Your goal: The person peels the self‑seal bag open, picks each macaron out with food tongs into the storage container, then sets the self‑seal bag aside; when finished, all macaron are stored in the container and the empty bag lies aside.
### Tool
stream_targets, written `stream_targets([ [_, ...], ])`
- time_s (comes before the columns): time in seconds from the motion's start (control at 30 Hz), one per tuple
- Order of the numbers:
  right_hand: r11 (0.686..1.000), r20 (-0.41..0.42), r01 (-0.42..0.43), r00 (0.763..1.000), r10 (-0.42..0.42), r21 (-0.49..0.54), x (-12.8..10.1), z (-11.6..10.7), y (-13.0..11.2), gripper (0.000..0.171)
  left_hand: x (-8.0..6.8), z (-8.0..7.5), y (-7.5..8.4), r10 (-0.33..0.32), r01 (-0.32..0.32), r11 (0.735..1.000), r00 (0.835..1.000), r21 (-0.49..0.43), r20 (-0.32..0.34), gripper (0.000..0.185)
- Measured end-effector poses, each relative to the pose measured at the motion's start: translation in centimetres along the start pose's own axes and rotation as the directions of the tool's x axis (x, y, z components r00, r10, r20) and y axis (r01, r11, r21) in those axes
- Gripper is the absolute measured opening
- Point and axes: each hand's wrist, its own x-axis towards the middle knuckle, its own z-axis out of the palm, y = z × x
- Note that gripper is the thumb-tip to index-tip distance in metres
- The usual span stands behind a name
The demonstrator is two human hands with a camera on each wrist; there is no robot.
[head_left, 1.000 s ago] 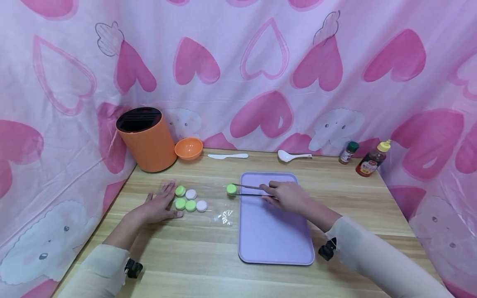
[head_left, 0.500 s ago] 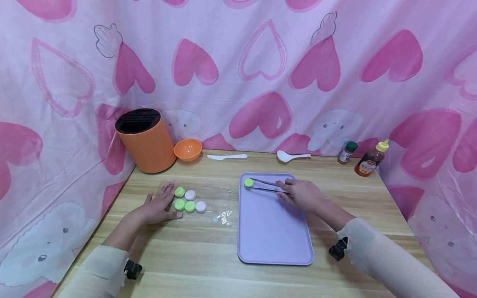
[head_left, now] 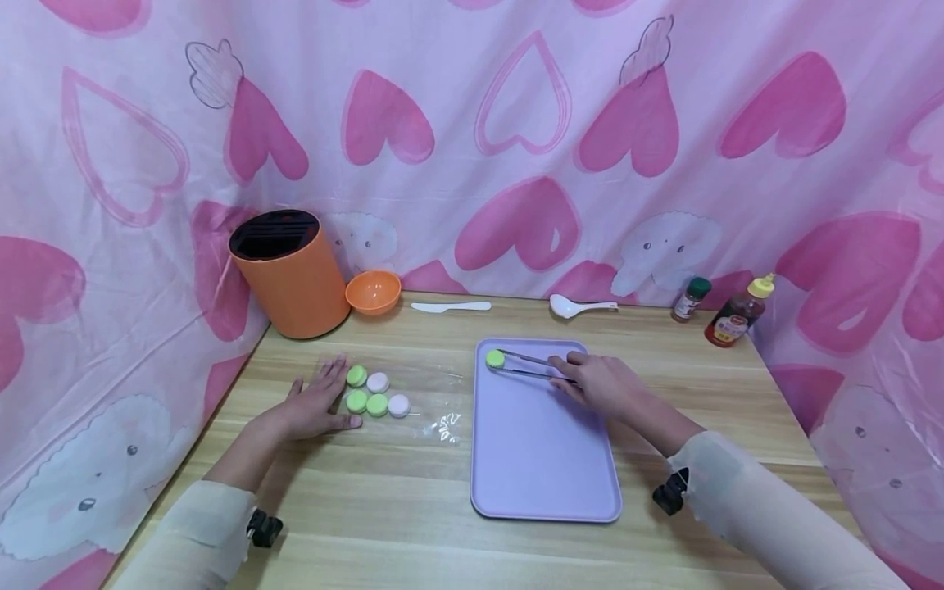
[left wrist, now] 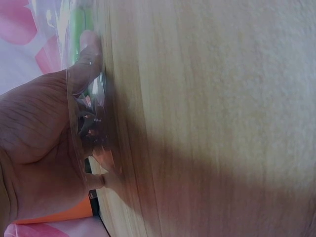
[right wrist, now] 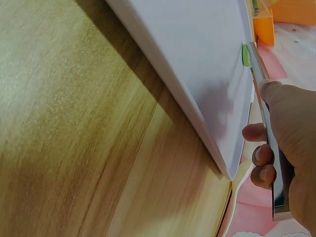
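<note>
My right hand (head_left: 601, 387) grips metal tongs (head_left: 527, 374). Between their tips is a green macaron (head_left: 495, 359), over the far left corner of a lilac tray (head_left: 546, 467); whether it touches the tray I cannot tell. In the right wrist view, fingers and thumb wrap the tongs (right wrist: 269, 121). My left hand (head_left: 313, 407) rests with spread fingers on the left end of clear plastic packaging (head_left: 431, 381). Beside its fingertips, three green macarons (head_left: 377, 405) and two pale pink macarons (head_left: 399, 406) sit in that packaging. The left wrist view shows the plastic against the hand (left wrist: 39, 128).
Along the back edge stand an orange knife block (head_left: 295, 287), an orange bowl (head_left: 374, 292), a white knife (head_left: 451, 307) and a white spoon (head_left: 568, 307). A green-capped jar (head_left: 689, 301) and a yellow-capped sauce bottle (head_left: 736, 313) are at the back right. A pink curtain surrounds the table.
My right hand has moved right with the tongs, bringing the green macaron from above the packaging to the tray's far left corner. The left hand stays in place.
</note>
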Motion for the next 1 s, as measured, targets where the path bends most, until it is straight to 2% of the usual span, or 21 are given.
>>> stream_targets([
  [0.33,0.999,0.034,-0.038,0.999,0.038,0.005,-0.3,-0.4,0.0,0.046,-0.1,0.1,0.2,0.000,0.000,1.000,1.000,0.017,-0.004,0.121],
  [0.6,1.000,-0.010,-0.020,1.000,0.020,0.012,0.0,-1.1,-0.5,0.047,-0.4,-0.1,0.3,0.003,-0.003,1.000,1.000,0.023,-0.008,0.120],
  [0.8,0.996,-0.060,0.089,0.994,-0.088,0.002,0.8,-1.7,-1.8,0.045,-0.1,0.1,0.1,-0.002,0.002,1.000,1.000,0.025,-0.006,0.121],
  [1.0,0.975,-0.152,0.223,0.963,-0.223,-0.014,1.6,-1.4,-3.4,0.040,-0.1,0.1,0.2,-0.006,0.006,1.000,1.000,0.020,-0.003,0.120],
])
